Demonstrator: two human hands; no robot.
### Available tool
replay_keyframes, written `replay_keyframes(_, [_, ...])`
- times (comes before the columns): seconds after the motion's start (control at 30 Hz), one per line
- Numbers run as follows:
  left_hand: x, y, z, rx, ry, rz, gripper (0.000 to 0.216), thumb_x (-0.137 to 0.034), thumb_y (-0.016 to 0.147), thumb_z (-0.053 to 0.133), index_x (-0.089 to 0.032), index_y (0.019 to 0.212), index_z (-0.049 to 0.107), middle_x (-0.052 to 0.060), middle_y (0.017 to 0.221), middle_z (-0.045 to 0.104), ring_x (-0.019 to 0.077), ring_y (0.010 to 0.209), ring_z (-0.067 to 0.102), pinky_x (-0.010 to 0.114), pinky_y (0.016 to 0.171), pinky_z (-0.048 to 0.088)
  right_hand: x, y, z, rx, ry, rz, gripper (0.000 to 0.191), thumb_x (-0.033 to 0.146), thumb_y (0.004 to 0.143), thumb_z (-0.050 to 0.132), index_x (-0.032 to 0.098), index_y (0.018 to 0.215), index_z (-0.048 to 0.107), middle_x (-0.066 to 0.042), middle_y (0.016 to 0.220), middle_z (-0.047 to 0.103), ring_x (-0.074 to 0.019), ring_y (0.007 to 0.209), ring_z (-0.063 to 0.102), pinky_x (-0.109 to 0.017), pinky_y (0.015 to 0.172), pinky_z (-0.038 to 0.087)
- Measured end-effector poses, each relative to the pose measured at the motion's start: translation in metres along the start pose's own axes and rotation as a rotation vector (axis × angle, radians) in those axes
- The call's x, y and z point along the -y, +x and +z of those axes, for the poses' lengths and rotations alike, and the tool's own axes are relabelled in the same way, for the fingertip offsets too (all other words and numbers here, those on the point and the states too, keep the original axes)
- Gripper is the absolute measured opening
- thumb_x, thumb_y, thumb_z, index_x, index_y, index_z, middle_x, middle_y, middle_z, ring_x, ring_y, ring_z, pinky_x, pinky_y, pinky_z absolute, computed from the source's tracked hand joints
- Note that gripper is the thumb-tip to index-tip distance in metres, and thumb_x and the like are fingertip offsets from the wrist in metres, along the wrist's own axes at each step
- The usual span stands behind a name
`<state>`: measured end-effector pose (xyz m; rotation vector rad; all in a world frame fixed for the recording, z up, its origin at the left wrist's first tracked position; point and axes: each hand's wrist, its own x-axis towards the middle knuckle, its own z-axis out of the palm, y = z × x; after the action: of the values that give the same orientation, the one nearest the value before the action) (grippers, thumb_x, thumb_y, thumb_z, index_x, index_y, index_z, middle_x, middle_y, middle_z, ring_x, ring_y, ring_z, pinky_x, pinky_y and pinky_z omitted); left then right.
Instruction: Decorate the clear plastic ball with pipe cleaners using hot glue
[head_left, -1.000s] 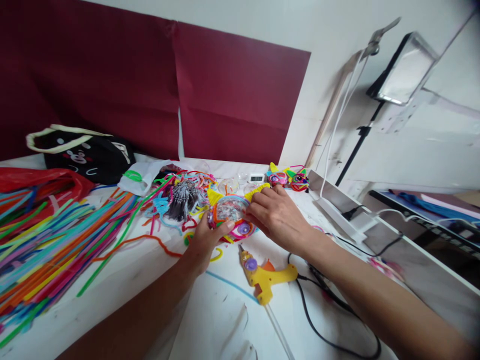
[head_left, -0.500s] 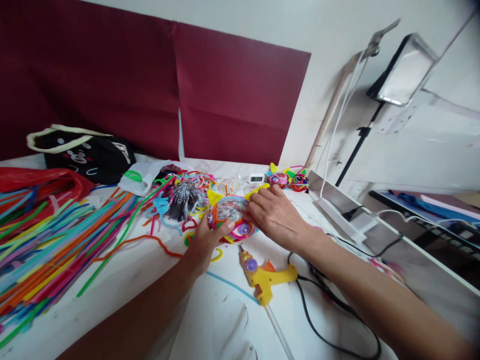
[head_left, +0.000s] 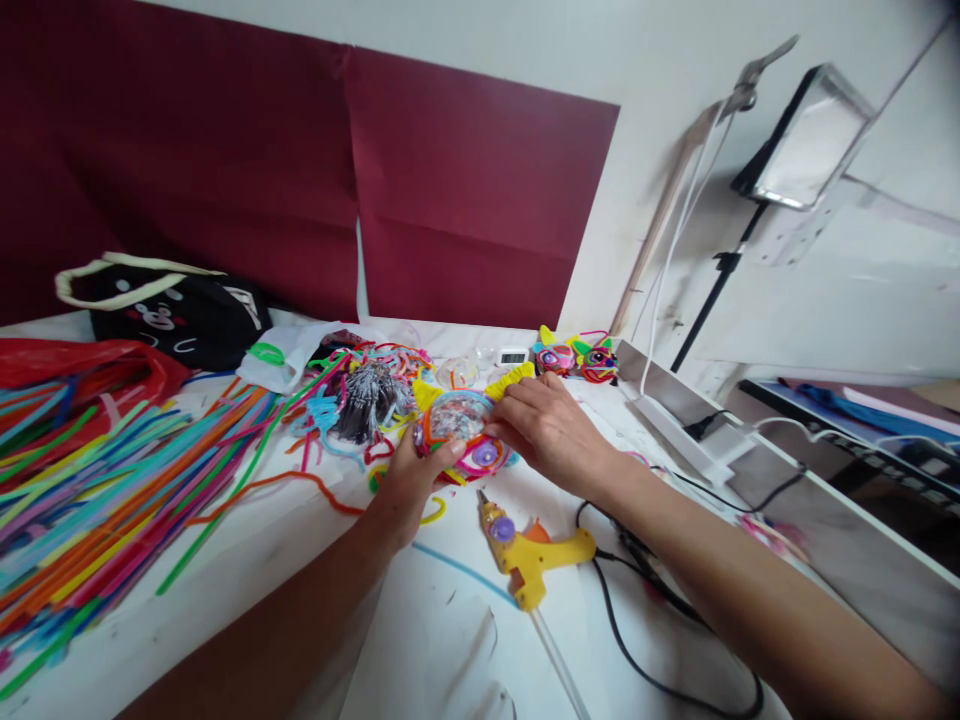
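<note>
Between my hands is a round, clear-topped craft piece [head_left: 459, 418] with a colourful pipe-cleaner rim, yellow ear shapes and a purple-centred eye. My left hand [head_left: 409, 480] grips its left side, thumb over the near edge. Bent fingers of my right hand [head_left: 544, 425] press at its right side, below the right yellow ear [head_left: 511, 380]; what the fingertips pinch there is hidden. Just in front lies a yellow glue gun [head_left: 532, 550], nozzle toward the piece, with a clear glue stick [head_left: 559, 660] in its back. A blue pipe cleaner [head_left: 465, 573] lies beside it.
Many coloured pipe cleaners [head_left: 112, 500] spread over the left, near a red bag [head_left: 142, 365] and a black tote [head_left: 180, 315]. Two finished-looking craft faces [head_left: 576, 358] and a small digital display [head_left: 514, 356] stand behind. A black cable [head_left: 622, 640] loops at right beside a power strip [head_left: 682, 440].
My right fingers have shifted slightly down along the right edge, uncovering more of the yellow ear. My left hand keeps its hold, and the glue gun stays put.
</note>
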<state>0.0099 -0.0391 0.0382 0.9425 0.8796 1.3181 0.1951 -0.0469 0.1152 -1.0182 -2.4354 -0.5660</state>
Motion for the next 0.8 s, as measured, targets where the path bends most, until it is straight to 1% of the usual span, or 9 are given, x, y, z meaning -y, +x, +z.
replay_keyframes(0.17, [0.002, 0.003, -0.006, 0.037, -0.013, -0.012, 0.074, -0.034, 0.067, 0.082, -0.024, 0.134, 0.051, 0.010, 0.121, 0.071, 0.0272, 0.102, 0.071, 0.039, 0.080, 0.061, -0.001, -0.021, -0.016, -0.168, 0.214, 0.141, 0.024, 0.025, 0.102, 0.047, 0.015, 0.091, 0.066, -0.007, 0.081, 0.066, -0.0191, 0.075, 0.057, -0.032, 0.072, 0.040])
replay_keyframes(0.23, [0.003, 0.004, -0.007, 0.046, -0.031, -0.010, 0.072, -0.034, 0.069, 0.081, -0.023, 0.133, 0.051, 0.010, 0.122, 0.070, 0.0279, 0.104, 0.071, 0.040, 0.082, 0.061, 0.003, -0.040, -0.020, -0.176, 0.298, 0.206, 0.017, 0.023, 0.100, 0.050, 0.016, 0.094, 0.064, -0.006, 0.083, 0.067, -0.0180, 0.075, 0.060, -0.030, 0.071, 0.043])
replay_keyframes(0.3, [0.004, 0.004, -0.007, 0.058, -0.061, -0.002, 0.070, -0.033, 0.069, 0.081, -0.022, 0.132, 0.052, 0.011, 0.122, 0.070, 0.0290, 0.107, 0.070, 0.042, 0.084, 0.061, 0.008, -0.063, -0.021, -0.038, 0.360, 0.299, 0.015, 0.022, 0.100, 0.050, 0.018, 0.097, 0.064, -0.006, 0.087, 0.069, -0.0179, 0.077, 0.063, -0.029, 0.069, 0.046])
replay_keyframes(0.43, [0.003, 0.005, -0.004, 0.076, -0.100, -0.011, 0.065, -0.031, 0.070, 0.080, -0.020, 0.128, 0.054, 0.011, 0.119, 0.072, 0.0311, 0.109, 0.069, 0.048, 0.087, 0.060, 0.022, -0.115, -0.015, 0.362, 0.391, 0.424, 0.019, 0.018, 0.096, 0.047, 0.018, 0.104, 0.065, -0.008, 0.098, 0.070, -0.0202, 0.080, 0.068, -0.032, 0.071, 0.051])
replay_keyframes(0.5, [0.003, 0.005, -0.003, 0.090, -0.104, -0.012, 0.059, -0.032, 0.071, 0.079, -0.019, 0.124, 0.057, 0.010, 0.117, 0.073, 0.0313, 0.110, 0.069, 0.050, 0.088, 0.059, 0.031, -0.137, -0.012, 0.469, 0.394, 0.469, 0.018, 0.018, 0.096, 0.048, 0.018, 0.100, 0.065, -0.008, 0.094, 0.068, -0.0210, 0.080, 0.068, -0.034, 0.072, 0.053])
replay_keyframes(0.53, [0.003, 0.006, -0.002, 0.099, -0.114, -0.012, 0.056, -0.032, 0.070, 0.079, -0.018, 0.120, 0.059, 0.010, 0.116, 0.073, 0.0316, 0.110, 0.069, 0.050, 0.089, 0.059, 0.036, -0.146, -0.011, 0.482, 0.396, 0.480, 0.017, 0.018, 0.096, 0.048, 0.017, 0.098, 0.065, -0.009, 0.093, 0.067, -0.0213, 0.080, 0.067, -0.034, 0.072, 0.053])
replay_keyframes(0.67, [0.004, 0.007, -0.001, 0.102, -0.140, -0.011, 0.048, -0.031, 0.069, 0.078, -0.017, 0.112, 0.063, 0.009, 0.110, 0.076, 0.0313, 0.109, 0.069, 0.050, 0.092, 0.058, 0.055, -0.168, -0.013, 0.405, 0.354, 0.483, 0.020, 0.017, 0.097, 0.044, 0.017, 0.096, 0.064, -0.011, 0.093, 0.065, -0.0233, 0.082, 0.065, -0.037, 0.072, 0.056])
replay_keyframes(0.73, [0.004, 0.007, 0.000, 0.114, -0.138, -0.005, 0.046, -0.033, 0.070, 0.077, -0.017, 0.111, 0.064, 0.009, 0.106, 0.077, 0.0307, 0.107, 0.070, 0.050, 0.092, 0.057, 0.064, -0.171, -0.016, 0.343, 0.330, 0.486, 0.022, 0.018, 0.098, 0.042, 0.016, 0.099, 0.064, -0.012, 0.095, 0.065, -0.0236, 0.084, 0.065, -0.038, 0.073, 0.057])
replay_keyframes(0.8, [0.004, 0.007, 0.000, 0.118, -0.138, -0.003, 0.046, -0.035, 0.070, 0.077, -0.019, 0.111, 0.065, 0.007, 0.102, 0.077, 0.0297, 0.103, 0.071, 0.051, 0.092, 0.057, 0.071, -0.169, -0.017, 0.269, 0.320, 0.466, 0.024, 0.022, 0.099, 0.042, 0.014, 0.104, 0.064, -0.016, 0.103, 0.065, -0.0245, 0.091, 0.065, -0.040, 0.079, 0.058])
